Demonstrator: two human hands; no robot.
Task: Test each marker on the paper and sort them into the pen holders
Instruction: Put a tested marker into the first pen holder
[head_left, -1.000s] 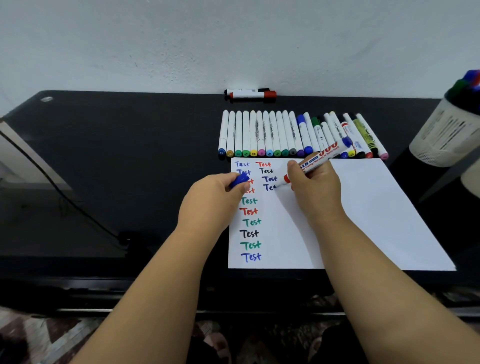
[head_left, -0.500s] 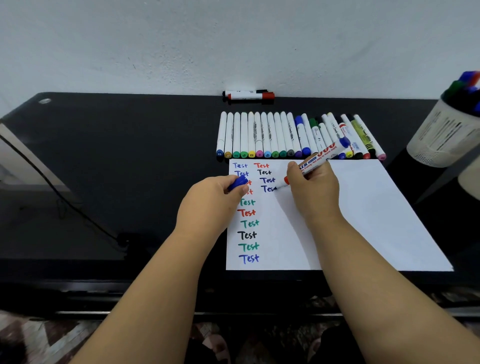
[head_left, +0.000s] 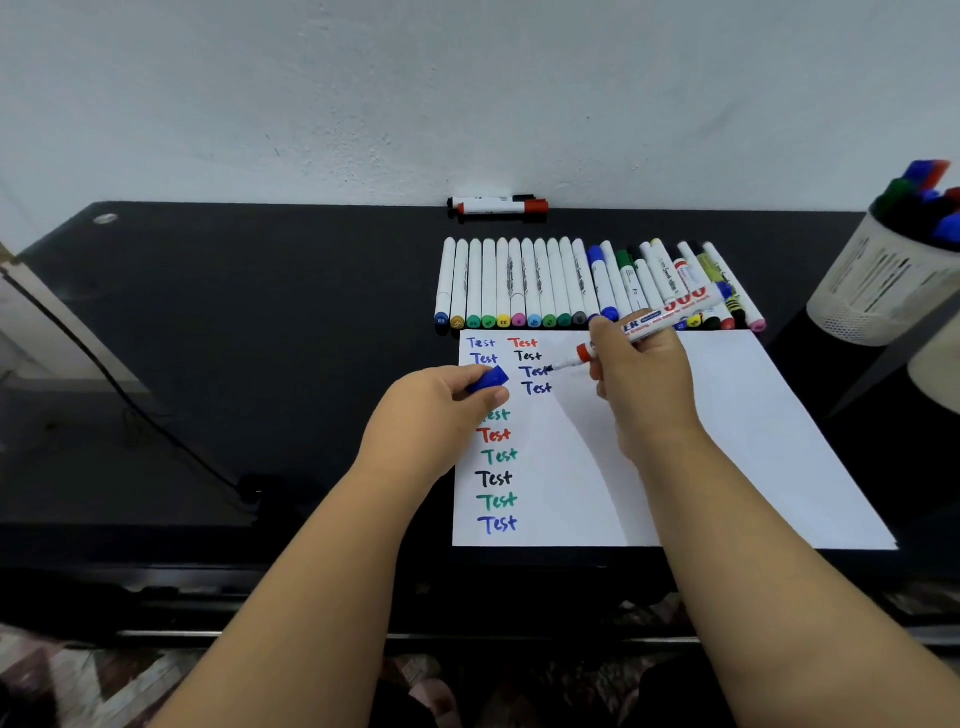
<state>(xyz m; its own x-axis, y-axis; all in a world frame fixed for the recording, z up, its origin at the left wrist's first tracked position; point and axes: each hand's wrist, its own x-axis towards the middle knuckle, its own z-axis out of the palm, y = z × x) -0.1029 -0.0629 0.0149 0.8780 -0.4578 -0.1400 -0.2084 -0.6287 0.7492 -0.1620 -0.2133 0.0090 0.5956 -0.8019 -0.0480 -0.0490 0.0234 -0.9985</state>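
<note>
Marker (head_left: 652, 323) in right hand (head_left: 641, 387), blue cap (head_left: 490, 379) in left hand (head_left: 434, 413).
Right fingers grasp the uncapped marker, tip at the paper (head_left: 727, 441) beside a blue "Test". Left fingers pinch the cap over the sheet's left edge. Marker row (head_left: 519, 283) lies just beyond the paper; white pen holder (head_left: 878, 280) at far right, holding markers.

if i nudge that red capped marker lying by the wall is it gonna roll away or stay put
The red-capped marker looks round and smooth, so a sideways nudge would probably roll it. It lies along the wall beside a black-capped marker, so pushed backward it likely stops at once. The dark tabletop looks glossy, so it may also slide. It seems light and stiff.
</note>
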